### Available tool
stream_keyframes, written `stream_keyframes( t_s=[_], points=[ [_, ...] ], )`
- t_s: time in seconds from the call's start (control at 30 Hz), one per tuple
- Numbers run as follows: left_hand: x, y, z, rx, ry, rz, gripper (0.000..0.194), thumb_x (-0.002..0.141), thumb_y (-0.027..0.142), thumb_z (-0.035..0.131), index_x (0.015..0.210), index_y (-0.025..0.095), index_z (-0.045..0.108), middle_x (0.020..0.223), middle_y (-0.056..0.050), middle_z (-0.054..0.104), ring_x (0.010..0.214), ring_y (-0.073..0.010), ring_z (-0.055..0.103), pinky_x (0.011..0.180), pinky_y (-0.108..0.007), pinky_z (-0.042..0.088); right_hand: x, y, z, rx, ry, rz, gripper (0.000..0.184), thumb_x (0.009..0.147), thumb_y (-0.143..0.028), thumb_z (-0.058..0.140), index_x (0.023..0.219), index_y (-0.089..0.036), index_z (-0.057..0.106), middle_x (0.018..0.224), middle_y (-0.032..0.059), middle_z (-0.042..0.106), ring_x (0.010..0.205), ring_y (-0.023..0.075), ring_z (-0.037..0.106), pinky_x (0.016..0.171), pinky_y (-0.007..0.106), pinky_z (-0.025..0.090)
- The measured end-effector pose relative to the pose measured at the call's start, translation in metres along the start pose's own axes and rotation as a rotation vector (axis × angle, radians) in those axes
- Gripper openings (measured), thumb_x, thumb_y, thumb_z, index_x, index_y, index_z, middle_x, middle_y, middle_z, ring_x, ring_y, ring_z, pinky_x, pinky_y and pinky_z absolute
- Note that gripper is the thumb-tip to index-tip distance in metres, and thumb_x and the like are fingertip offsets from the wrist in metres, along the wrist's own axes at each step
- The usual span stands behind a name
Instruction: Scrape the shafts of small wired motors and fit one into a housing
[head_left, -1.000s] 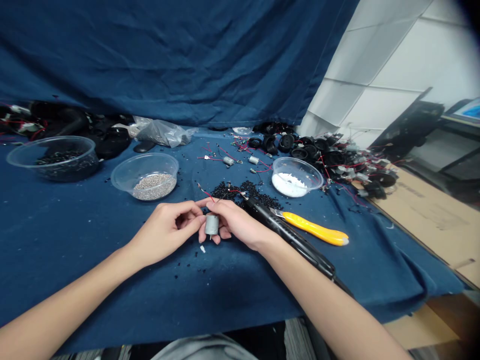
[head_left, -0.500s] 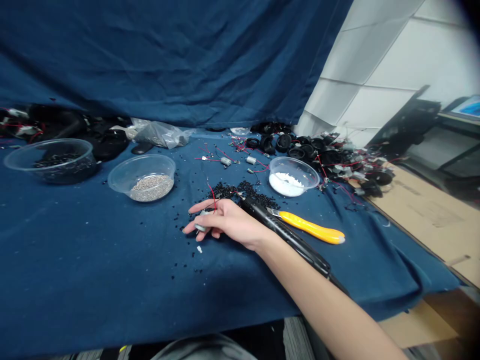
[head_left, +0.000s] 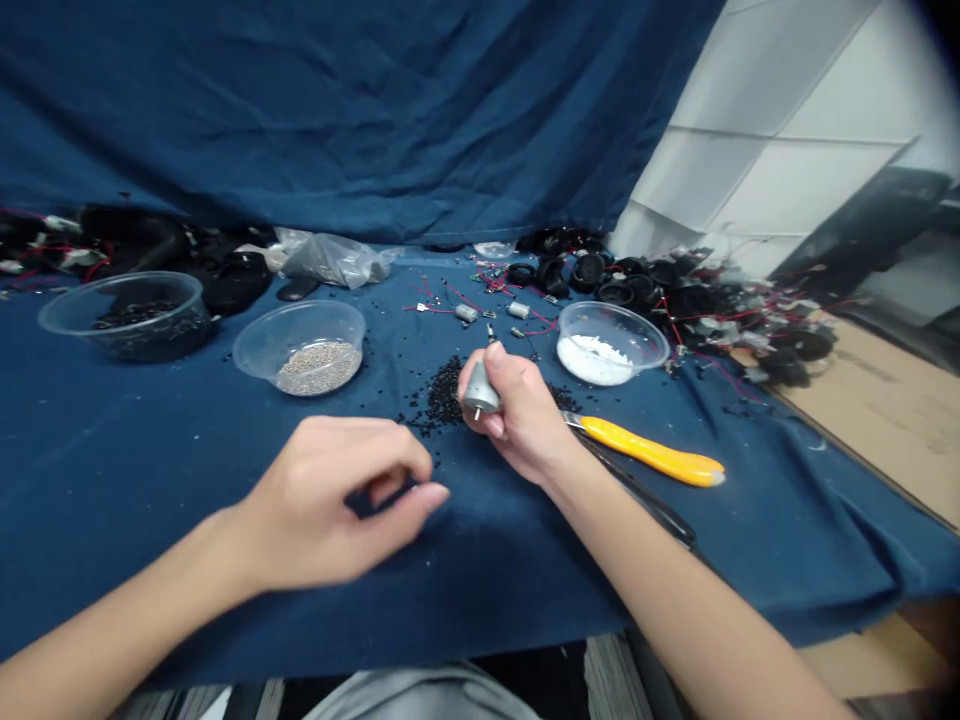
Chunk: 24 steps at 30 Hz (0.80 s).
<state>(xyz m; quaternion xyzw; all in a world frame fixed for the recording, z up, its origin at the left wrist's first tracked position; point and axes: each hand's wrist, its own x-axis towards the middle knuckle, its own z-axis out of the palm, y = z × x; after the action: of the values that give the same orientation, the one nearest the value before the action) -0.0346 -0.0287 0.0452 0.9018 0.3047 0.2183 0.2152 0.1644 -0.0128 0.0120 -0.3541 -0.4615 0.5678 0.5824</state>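
Observation:
My right hand (head_left: 517, 410) grips a small silver electric motor (head_left: 481, 390), its thumb on top and its short shaft pointing toward me. A small metallic piece shows just past the thumb tip; what it is I cannot make out. To its left, my left hand (head_left: 352, 490) hovers low over the cloth, thumb and forefinger curled toward each other in a pinch. A tiny pale bit may be between them, but it is too small to name. Small black pieces (head_left: 444, 390) lie scattered behind the hands. A yellow-handled cutter knife (head_left: 645, 452) lies beside my right forearm.
A black pen-like tool (head_left: 645, 497) lies partly under my right forearm. Clear bowls hold white pieces (head_left: 596, 362), metal bits (head_left: 319, 368) and black parts (head_left: 150, 335). Two wired motors (head_left: 466, 313) lie further back. Black housings and red wires (head_left: 667, 290) are heaped at the right.
My left hand has come in from the left. My right hand has turned and moved right with the motor, whose shaft now faces me. The white bit on the cloth no longer shows there.

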Motion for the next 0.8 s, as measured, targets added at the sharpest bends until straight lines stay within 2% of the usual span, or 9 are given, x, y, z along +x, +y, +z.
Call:
stream_keyframes(
  t_s=[0.07,0.13,0.2,0.3,0.43,0.6,0.7,0.8],
  points=[
    [0.013,-0.022,0.0,-0.026,-0.104,-0.014,0.02,0.089,0.032,0.058,0.072,0.021,0.06,0.05,0.006,0.043,0.045,-0.0097,0.039,0.048,-0.023,0.034,0.002,0.003,0.0,0.026,-0.025,0.053,0.053,0.076,-0.071,0.064,0.063,-0.02,0.058,0.039,-0.0093,0.037,0.036,0.0057,0.028,0.041,0.023,0.021],
    [0.018,-0.037,0.003,0.02,-0.286,-0.039,0.016,0.087,0.033,0.061,0.076,0.02,0.061,0.054,0.006,0.045,0.048,-0.0097,0.042,0.051,-0.023,0.034,0.005,0.006,0.0,0.041,-0.018,0.093,0.053,0.077,-0.071,0.064,0.066,-0.02,0.058,0.04,-0.0096,0.037,0.037,0.0056,0.027,0.041,0.022,0.02],
    [0.017,-0.044,0.008,0.044,-0.353,-0.051,0.013,0.086,0.031,0.062,0.08,0.02,0.062,0.061,0.005,0.05,0.055,-0.011,0.047,0.055,-0.023,0.035,0.009,0.007,-0.002,0.045,0.024,0.107,0.052,0.076,-0.069,0.066,0.068,-0.019,0.057,0.041,-0.0099,0.038,0.037,0.0051,0.026,0.041,0.022,0.018],
    [0.014,-0.045,0.013,0.052,-0.355,-0.035,0.007,0.086,0.026,0.06,0.082,0.02,0.061,0.074,0.002,0.056,0.071,-0.0148,0.053,0.066,-0.025,0.038,0.017,-0.001,-0.008,0.087,0.115,0.107,0.049,0.078,-0.066,0.067,0.073,-0.018,0.058,0.043,-0.0108,0.037,0.037,0.0041,0.023,0.04,0.02,0.015],
    [0.011,-0.044,0.016,0.039,-0.355,-0.025,0.009,0.088,0.027,0.06,0.082,0.021,0.06,0.082,0.0,0.059,0.081,-0.018,0.054,0.072,-0.027,0.039,0.031,-0.032,-0.023,0.13,0.234,0.116,0.043,0.09,-0.057,0.058,0.072,-0.019,0.054,0.044,-0.0111,0.033,0.037,0.0044,0.021,0.039,0.02,0.013],
    [0.01,-0.044,0.015,0.051,-0.344,-0.05,0.012,0.09,0.029,0.058,0.081,0.02,0.059,0.083,0.0,0.058,0.081,-0.0183,0.054,0.072,-0.027,0.039,0.043,-0.064,-0.037,-0.017,0.196,0.144,0.046,0.092,-0.055,0.057,0.066,-0.019,0.051,0.045,-0.0084,0.038,0.037,0.0042,0.023,0.038,0.02,0.013],
    [0.009,-0.041,0.016,0.056,-0.348,-0.049,0.014,0.092,0.03,0.055,0.082,0.021,0.058,0.083,0.0,0.058,0.081,-0.0185,0.054,0.073,-0.028,0.04,0.043,-0.065,-0.03,-0.093,0.21,0.089,0.044,0.092,-0.056,0.057,0.069,-0.018,0.055,0.045,-0.0082,0.04,0.037,0.0044,0.023,0.038,0.02,0.013],
    [0.009,-0.039,0.023,0.101,-0.34,-0.023,0.019,0.097,0.032,0.048,0.084,0.021,0.056,0.084,-0.001,0.06,0.082,-0.0195,0.056,0.079,-0.031,0.041,0.031,-0.057,-0.011,-0.102,0.189,-0.005,0.04,0.093,-0.054,0.053,0.076,-0.019,0.06,0.043,-0.0098,0.036,0.036,0.0053,0.022,0.038,0.02,0.015]
  ],
)
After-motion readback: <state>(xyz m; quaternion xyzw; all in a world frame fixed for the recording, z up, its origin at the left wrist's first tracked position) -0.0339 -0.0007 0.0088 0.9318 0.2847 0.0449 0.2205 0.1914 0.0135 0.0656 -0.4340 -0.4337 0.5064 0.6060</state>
